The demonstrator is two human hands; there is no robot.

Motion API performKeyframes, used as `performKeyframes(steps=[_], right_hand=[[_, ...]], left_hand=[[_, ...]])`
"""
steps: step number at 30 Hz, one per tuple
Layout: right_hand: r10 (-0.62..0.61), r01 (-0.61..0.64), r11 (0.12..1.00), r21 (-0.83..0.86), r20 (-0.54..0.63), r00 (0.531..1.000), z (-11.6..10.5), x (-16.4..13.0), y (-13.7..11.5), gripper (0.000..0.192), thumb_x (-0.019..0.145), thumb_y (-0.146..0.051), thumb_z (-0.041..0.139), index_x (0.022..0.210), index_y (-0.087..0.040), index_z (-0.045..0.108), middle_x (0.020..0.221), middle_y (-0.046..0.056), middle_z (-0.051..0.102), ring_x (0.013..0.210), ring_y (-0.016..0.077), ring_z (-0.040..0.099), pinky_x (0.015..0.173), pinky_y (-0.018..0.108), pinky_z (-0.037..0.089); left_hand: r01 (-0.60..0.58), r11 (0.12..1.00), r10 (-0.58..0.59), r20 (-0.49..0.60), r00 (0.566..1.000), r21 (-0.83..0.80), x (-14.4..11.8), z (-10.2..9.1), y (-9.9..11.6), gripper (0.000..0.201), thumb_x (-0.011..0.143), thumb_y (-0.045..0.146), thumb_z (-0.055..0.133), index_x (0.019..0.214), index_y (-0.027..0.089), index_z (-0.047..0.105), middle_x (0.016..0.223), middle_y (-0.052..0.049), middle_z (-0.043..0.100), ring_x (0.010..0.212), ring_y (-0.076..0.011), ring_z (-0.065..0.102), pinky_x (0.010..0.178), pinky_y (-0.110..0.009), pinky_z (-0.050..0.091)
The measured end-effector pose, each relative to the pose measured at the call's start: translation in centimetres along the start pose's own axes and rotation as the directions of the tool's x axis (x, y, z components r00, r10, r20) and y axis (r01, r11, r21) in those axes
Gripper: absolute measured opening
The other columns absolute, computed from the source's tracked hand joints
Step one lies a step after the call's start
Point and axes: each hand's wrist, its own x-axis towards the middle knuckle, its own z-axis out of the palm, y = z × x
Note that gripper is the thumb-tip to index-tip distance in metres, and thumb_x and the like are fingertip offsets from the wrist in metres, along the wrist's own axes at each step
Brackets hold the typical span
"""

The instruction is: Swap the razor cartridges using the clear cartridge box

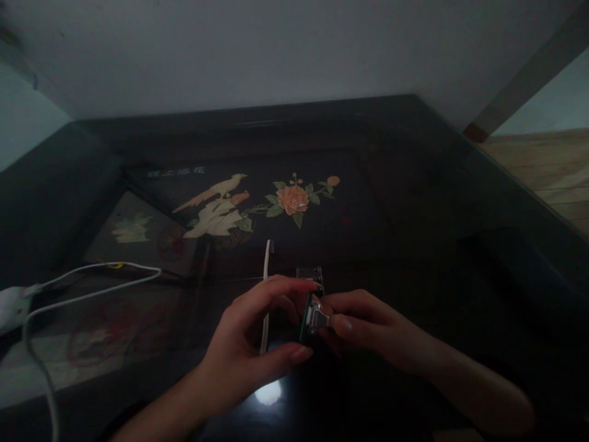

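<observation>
My left hand (pixel 251 328) is closed around the edges of a small green circuit board (pixel 305 319), gripping it between thumb and fingers. The board stands on edge, seen nearly side-on. On its right face sits a shiny metal part (pixel 317 316), and my right hand (pixel 368 322) pinches at it with thumb and fingers. Just beyond my fingertips lies a small dark piece with metal edges (pixel 310 271), partly hidden. A thin white stick with a small head, like a toothbrush (pixel 267 261), passes behind my left hand, which hides its middle.
The dark glossy table (pixel 405 202) carries a bird-and-flower picture (pixel 292 199). At left are a white power adapter (pixel 13 307) and its looping white cable (pixel 96 301). A dark long object (pixel 515 264) lies at right. A grey wall (pixel 239 55) rises behind. The light is dim.
</observation>
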Motion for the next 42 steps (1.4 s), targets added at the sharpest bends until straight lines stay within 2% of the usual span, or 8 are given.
performKeyframes(steps=[4, 10, 16, 22, 29, 32, 36, 42], right_hand=[[-0.004, 0.003, 0.998, -0.071, -0.006, 1.000, -0.3, 0.0, 0.2, 0.049, 0.085, -0.062, 0.056, 0.069, -0.017, 0.050, 0.063, -0.004, 0.039, 0.057, 0.0091, 0.032, 0.050, 0.023, 0.024], [-0.014, 0.013, 0.996, -0.090, -0.002, 1.000, -0.4, 0.1, 0.2, 0.050, 0.085, -0.062, 0.056, 0.067, -0.017, 0.048, 0.062, -0.004, 0.039, 0.055, 0.0081, 0.032, 0.048, 0.023, 0.023], [-0.046, 0.044, 0.993, -0.111, -0.012, 0.999, -0.3, 0.1, 0.1, 0.049, 0.086, -0.059, 0.057, 0.063, -0.017, 0.048, 0.060, -0.004, 0.039, 0.055, 0.0082, 0.032, 0.049, 0.023, 0.024], [-0.058, 0.052, 0.992, -0.113, -0.049, 0.997, -0.3, 0.1, 0.3, 0.051, 0.085, -0.063, 0.056, 0.063, -0.017, 0.048, 0.060, -0.004, 0.040, 0.056, 0.0090, 0.034, 0.050, 0.024, 0.025], [-0.087, 0.083, 0.992, -0.093, -0.042, 0.995, -0.3, 0.2, 0.0, 0.050, 0.085, -0.061, 0.057, 0.063, -0.017, 0.050, 0.059, -0.005, 0.041, 0.055, 0.0086, 0.034, 0.052, 0.024, 0.027], [-0.078, 0.074, 0.994, -0.084, -0.044, 0.996, -0.3, 0.2, -0.2, 0.050, 0.085, -0.061, 0.058, 0.063, -0.017, 0.049, 0.059, -0.005, 0.041, 0.055, 0.0085, 0.034, 0.052, 0.024, 0.027], [-0.082, 0.082, 0.993, -0.083, 0.008, 0.997, -0.4, 0.0, -0.2, 0.049, 0.087, -0.059, 0.057, 0.063, -0.016, 0.050, 0.059, -0.005, 0.041, 0.053, 0.0078, 0.032, 0.050, 0.024, 0.024], [-0.042, 0.049, 0.996, -0.071, 0.092, 0.995, -0.5, -0.3, -0.2, 0.048, 0.088, -0.057, 0.058, 0.063, -0.016, 0.050, 0.060, -0.004, 0.041, 0.056, 0.0081, 0.035, 0.052, 0.024, 0.026]], left_hand=[[0.023, 0.999, -0.023, -0.006, 1.000, 0.038, 0.2, -0.1, 0.3, 0.046, 0.079, 0.034, 0.075, 0.123, 0.038, 0.062, 0.101, -0.001, 0.068, 0.091, -0.0182, 0.064, 0.080, -0.025, 0.049], [-0.019, 0.995, 0.020, -0.013, 1.000, 0.100, 0.6, -0.3, 0.7, 0.044, 0.075, 0.034, 0.078, 0.118, 0.033, 0.067, 0.095, -0.002, 0.069, 0.087, -0.0184, 0.063, 0.076, -0.024, 0.050], [-0.064, 0.994, 0.065, -0.014, 0.998, 0.089, 0.7, -0.3, 0.5, 0.038, 0.076, 0.028, 0.078, 0.113, 0.035, 0.069, 0.101, -0.001, 0.069, 0.094, -0.0172, 0.063, 0.080, -0.022, 0.050], [-0.049, 0.990, 0.053, -0.027, 0.998, 0.132, 0.8, -0.5, 1.0, 0.039, 0.077, 0.025, 0.077, 0.114, 0.035, 0.071, 0.103, -0.003, 0.073, 0.095, -0.0197, 0.066, 0.081, -0.025, 0.053], [0.010, 0.999, -0.010, 0.022, 1.000, 0.036, 1.1, -1.2, 1.2, 0.040, 0.077, 0.020, 0.076, 0.113, 0.037, 0.072, 0.102, -0.001, 0.076, 0.090, -0.0181, 0.070, 0.080, -0.024, 0.054], [0.046, 0.998, -0.042, 0.086, 0.995, -0.044, 1.2, -1.6, 1.3, 0.037, 0.078, 0.029, 0.076, 0.114, 0.038, 0.071, 0.103, -0.002, 0.076, 0.090, -0.0198, 0.071, 0.080, -0.025, 0.055], [0.069, 0.997, -0.064, 0.112, 0.992, -0.043, 1.2, -2.1, 1.4, 0.027, 0.086, 0.033, 0.066, 0.112, 0.036, 0.073, 0.102, -0.003, 0.077, 0.091, -0.0219, 0.072, 0.079, -0.028, 0.055], [0.143, 0.974, -0.118, 0.144, 0.983, -0.177, 1.1, -1.9, 1.1, 0.035, 0.067, 0.035, 0.084, 0.099, 0.023, 0.077, 0.097, -0.008, 0.077, 0.086, -0.0227, 0.071, 0.077, -0.029, 0.057]])
